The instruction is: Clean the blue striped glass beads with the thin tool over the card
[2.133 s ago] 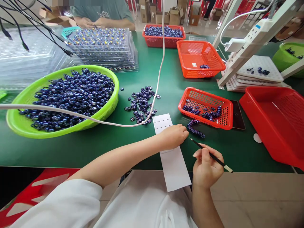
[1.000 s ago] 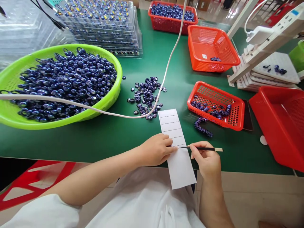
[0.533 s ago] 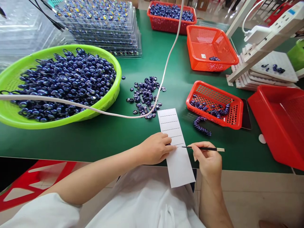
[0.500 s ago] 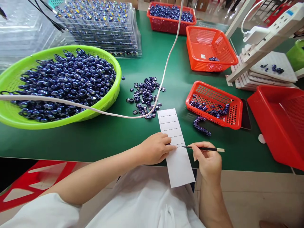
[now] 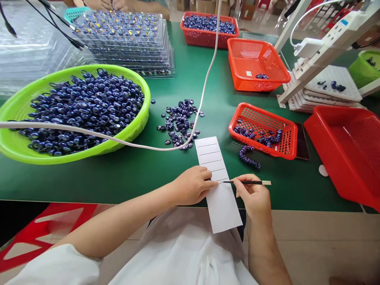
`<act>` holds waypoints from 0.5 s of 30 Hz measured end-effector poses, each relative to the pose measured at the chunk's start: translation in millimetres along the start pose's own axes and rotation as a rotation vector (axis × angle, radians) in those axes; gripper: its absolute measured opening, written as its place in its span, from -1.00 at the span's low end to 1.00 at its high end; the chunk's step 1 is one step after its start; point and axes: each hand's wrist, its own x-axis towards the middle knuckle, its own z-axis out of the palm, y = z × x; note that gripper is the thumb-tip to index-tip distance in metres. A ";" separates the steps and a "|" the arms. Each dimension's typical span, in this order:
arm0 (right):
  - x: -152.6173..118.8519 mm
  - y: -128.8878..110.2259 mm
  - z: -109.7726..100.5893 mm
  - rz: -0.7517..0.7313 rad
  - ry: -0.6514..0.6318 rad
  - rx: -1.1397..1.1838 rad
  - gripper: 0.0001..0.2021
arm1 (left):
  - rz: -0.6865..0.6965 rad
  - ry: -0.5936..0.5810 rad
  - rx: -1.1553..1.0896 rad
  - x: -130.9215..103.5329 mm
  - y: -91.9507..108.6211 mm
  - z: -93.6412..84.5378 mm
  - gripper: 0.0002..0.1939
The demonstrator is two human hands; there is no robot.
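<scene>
A white paper strip (image 5: 224, 206) with several dark cross lines lies over the table's front edge. My left hand (image 5: 194, 185) rests on its left side, index finger stretched toward the lowest line, the other fingers curled; a bit of something dark shows at the fingertips, too small to name. In my right hand (image 5: 253, 194) is a thin black stick with a pale end (image 5: 249, 182), pinched between thumb and fingers, its tip at the paper beside my left index finger. Loose dark blue beads (image 5: 181, 118) lie beyond the paper.
A green basket (image 5: 142, 114) heaped with dark ring-like pieces stands left. On the right are a small red basket (image 5: 292, 142), a curved bead row (image 5: 247, 158) and a large red bin (image 5: 335, 158). A white cable (image 5: 204, 83) hangs across. A person's arms (image 5: 142, 7) show behind stacked trays.
The view has shifted slightly. The stick and my right hand are a little further left, closer to my left index finger. A person's arms have come into view at the top.
</scene>
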 end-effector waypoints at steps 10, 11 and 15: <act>-1.1 2.9 -0.4 -0.038 0.033 0.184 -0.81 | -0.001 -0.004 -0.004 0.2 0.2 -0.3 -0.69; -1.2 3.5 -0.7 -0.043 0.039 0.205 -0.81 | -0.007 -0.004 -0.011 -0.1 0.2 0.5 -0.69; -2.7 7.3 0.2 -0.074 0.095 0.293 -0.83 | -0.125 0.040 -0.142 -0.3 3.7 0.6 -0.64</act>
